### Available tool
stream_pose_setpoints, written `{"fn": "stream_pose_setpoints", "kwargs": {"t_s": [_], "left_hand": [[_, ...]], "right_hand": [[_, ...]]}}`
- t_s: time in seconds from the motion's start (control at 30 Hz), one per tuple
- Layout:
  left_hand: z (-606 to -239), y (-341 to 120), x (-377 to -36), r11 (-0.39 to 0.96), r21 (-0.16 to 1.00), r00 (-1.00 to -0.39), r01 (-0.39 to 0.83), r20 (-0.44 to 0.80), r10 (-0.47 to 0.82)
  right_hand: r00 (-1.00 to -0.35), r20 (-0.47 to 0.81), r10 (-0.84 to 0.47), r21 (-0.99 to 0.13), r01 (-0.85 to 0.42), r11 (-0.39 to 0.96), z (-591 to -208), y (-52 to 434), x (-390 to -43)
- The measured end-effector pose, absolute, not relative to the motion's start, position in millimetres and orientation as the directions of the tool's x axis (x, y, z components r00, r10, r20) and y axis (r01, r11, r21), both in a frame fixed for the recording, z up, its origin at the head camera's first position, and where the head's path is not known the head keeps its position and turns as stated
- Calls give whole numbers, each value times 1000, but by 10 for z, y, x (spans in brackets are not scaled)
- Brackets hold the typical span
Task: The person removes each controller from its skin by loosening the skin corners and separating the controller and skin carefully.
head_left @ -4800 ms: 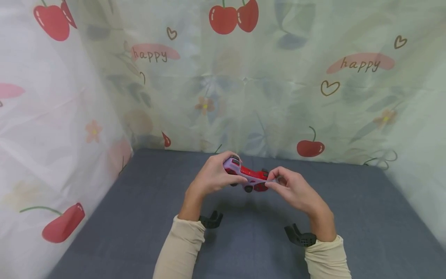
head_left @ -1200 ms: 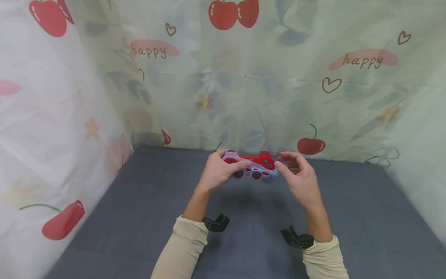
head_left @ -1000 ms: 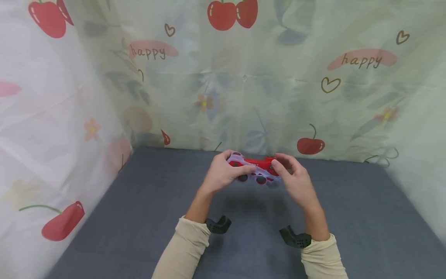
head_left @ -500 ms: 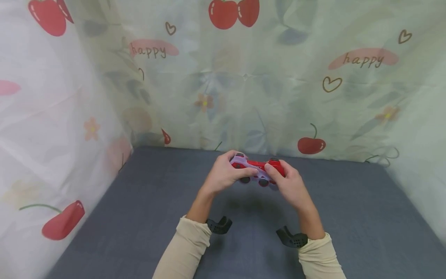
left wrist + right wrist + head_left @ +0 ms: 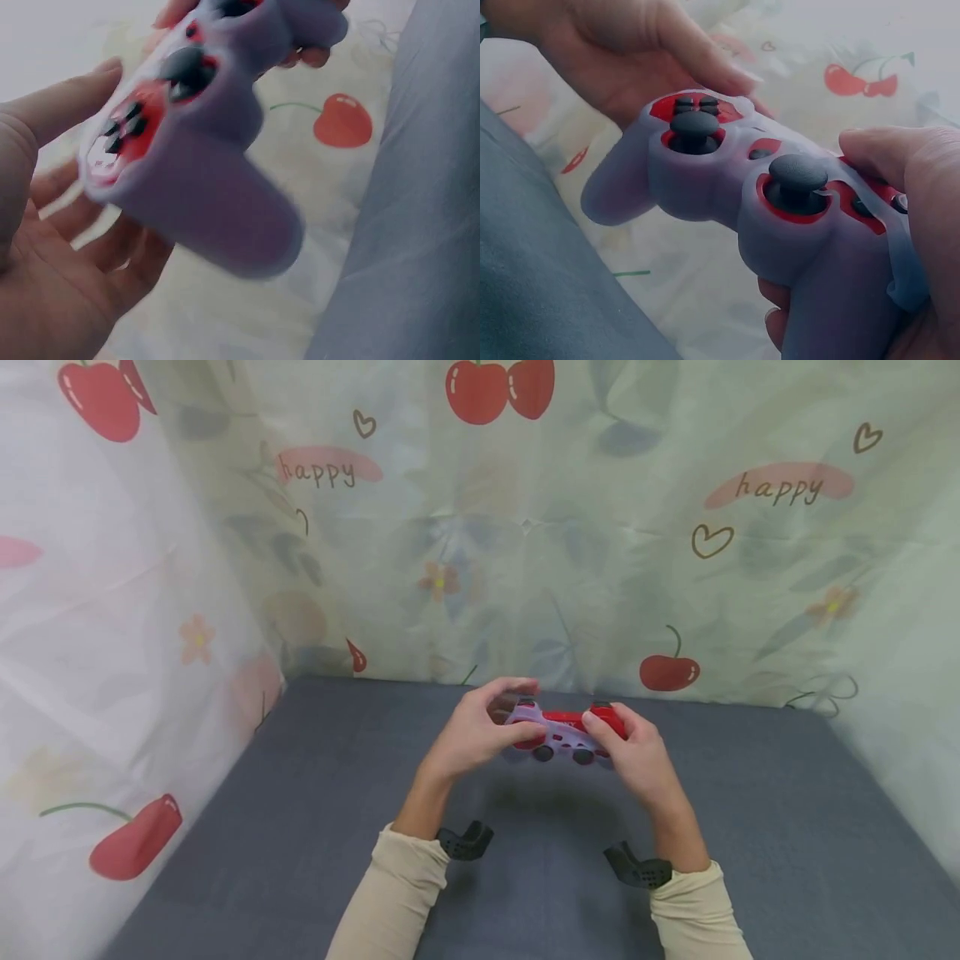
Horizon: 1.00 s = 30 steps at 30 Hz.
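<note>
1. The right hand (image 5: 633,756) grips the right handle of the game controller (image 5: 564,731): its thumb lies over the top face and, in the right wrist view, its fingers (image 5: 780,304) curl under the handle.
2. The left hand (image 5: 476,727) touches the controller's left end with its thumb, while its fingers (image 5: 510,687) are spread and lifted off the far edge. In the left wrist view the palm (image 5: 52,300) lies open beneath the left handle, the fingers loose rather than clamped.
3. The controller is red, wrapped in a pale lilac silicone sleeve (image 5: 705,187). Cut-outs leave the two black thumbsticks (image 5: 797,176), the direction pad (image 5: 696,103) and small buttons showing, each ringed in red. It is held level above the table, clear of the surface, in front of the person's chest.
4. Below lies a dark grey-blue table (image 5: 300,827). Cream sleeves (image 5: 393,885) cover both forearms, each with a black wrist mount (image 5: 465,842).
5. A thin, pale curtain (image 5: 600,543) printed with cherries, hearts, flowers and the word "happy" closes off the back and both sides.
6. Half a second ago the left hand's fingers were wrapped round the left end; now they are lifted off, and the controller sits slightly further right and lower.
</note>
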<state>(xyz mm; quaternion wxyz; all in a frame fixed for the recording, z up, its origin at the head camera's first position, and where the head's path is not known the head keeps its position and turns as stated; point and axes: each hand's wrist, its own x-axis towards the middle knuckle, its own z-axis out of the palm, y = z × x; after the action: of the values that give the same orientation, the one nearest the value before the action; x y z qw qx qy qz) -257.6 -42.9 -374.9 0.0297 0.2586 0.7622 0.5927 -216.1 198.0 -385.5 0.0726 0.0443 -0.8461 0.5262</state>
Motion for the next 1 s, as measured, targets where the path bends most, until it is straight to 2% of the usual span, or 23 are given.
{"fn": "stream_pose_setpoints", "kwargs": {"t_s": [0.2, 0.43, 0.63, 1.0], "left_hand": [[-3707, -476, -2549, 251, 829, -813, 500, 349, 466], [-3695, -467, -2519, 332, 776, -762, 536, 276, 586], [-3713, -442, -2505, 360, 772, -768, 525, 246, 592], [-3737, -396, -2515, 447, 665, -777, 598, 344, 527]], "right_hand": [[-987, 163, -11, -886, -151, 438, -3853, 2002, -2158], [-981, 180, -73, -886, -194, 421, -3868, 2022, -2178], [-976, 190, -103, -882, -216, 418, -3914, 2043, -2198], [-980, 179, -88, -869, -199, 452, -3925, 2015, -2195]]}}
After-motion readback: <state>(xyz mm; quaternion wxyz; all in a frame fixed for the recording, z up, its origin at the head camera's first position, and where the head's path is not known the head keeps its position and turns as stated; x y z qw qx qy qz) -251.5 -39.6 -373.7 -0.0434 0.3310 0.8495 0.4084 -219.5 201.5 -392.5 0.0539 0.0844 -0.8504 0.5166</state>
